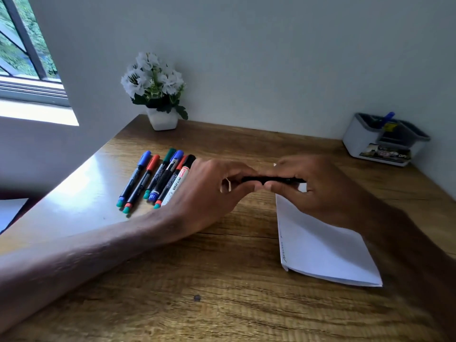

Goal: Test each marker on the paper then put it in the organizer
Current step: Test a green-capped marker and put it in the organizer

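Both my hands hold one black marker (271, 179) level above the desk, near the top edge of the white paper (323, 248). My left hand (209, 191) pinches its left end and my right hand (318, 186) grips its right part. A faint pen line runs along the paper's left edge. Several markers (158, 180) with blue, red, green and black caps lie side by side on the desk to the left of my left hand. The white and grey organizer (362, 139) stands at the back right with a blue marker (388, 117) upright in it.
A white pot of white flowers (160, 95) stands at the back of the wooden desk (197, 280) against the wall. A window (22, 45) is at the far left. A small dark spot (197, 297) marks the desk near me.
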The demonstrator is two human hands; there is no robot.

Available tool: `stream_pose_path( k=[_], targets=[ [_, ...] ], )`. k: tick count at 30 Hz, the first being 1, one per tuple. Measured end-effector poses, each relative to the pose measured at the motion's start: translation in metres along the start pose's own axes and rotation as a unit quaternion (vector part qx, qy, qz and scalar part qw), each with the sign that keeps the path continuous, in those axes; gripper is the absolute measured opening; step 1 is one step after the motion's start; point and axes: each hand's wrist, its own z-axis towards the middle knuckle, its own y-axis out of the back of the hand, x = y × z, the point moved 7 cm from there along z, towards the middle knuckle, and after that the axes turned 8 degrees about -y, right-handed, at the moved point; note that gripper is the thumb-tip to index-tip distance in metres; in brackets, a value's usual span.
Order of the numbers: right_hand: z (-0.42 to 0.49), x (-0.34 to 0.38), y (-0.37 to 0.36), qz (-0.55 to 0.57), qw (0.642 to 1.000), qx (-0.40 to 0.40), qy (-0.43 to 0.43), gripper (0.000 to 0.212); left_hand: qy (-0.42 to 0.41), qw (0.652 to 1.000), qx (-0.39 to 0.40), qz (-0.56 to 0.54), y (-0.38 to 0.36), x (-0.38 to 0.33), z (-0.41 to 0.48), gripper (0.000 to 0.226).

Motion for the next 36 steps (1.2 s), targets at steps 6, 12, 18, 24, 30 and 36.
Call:
stream_pose_path(
  k=[6, 12, 18, 24, 30, 36],
  targets=[
    [-0.004, 0.008, 0.005, 0.006, 0.999, -0.043, 0.012, 0.015, -0.019, 1.000, -0.005, 0.002, 0.002, -0.005, 0.001, 0.024],
    [-0.004, 0.012, 0.003, -0.019, 0.999, -0.040, 0.007, 0.016, -0.042, 0.999, -0.001, 0.000, 0.003, -0.007, 0.002, 0.026],
    [-0.004, 0.000, 0.007, -0.046, 0.997, -0.051, -0.041, 0.035, -0.058, 0.998, 0.005, 0.033, 0.004, -0.005, 0.003, 0.022],
    [-0.003, -0.024, 0.013, 0.015, 0.995, -0.051, -0.089, 0.031, 0.006, 0.995, 0.062, 0.071, -0.007, 0.016, 0.000, 0.026],
    [-0.007, -0.046, 0.032, 0.393, 0.906, -0.063, -0.144, 0.040, 0.004, 0.999, 0.038, 0.033, -0.004, 0.012, -0.003, 0.035],
    [-0.022, -0.053, 0.015, 0.446, 0.884, -0.020, -0.139, 0.033, 0.020, 0.999, 0.035, 0.002, -0.009, 0.012, -0.003, 0.048]
  ],
)
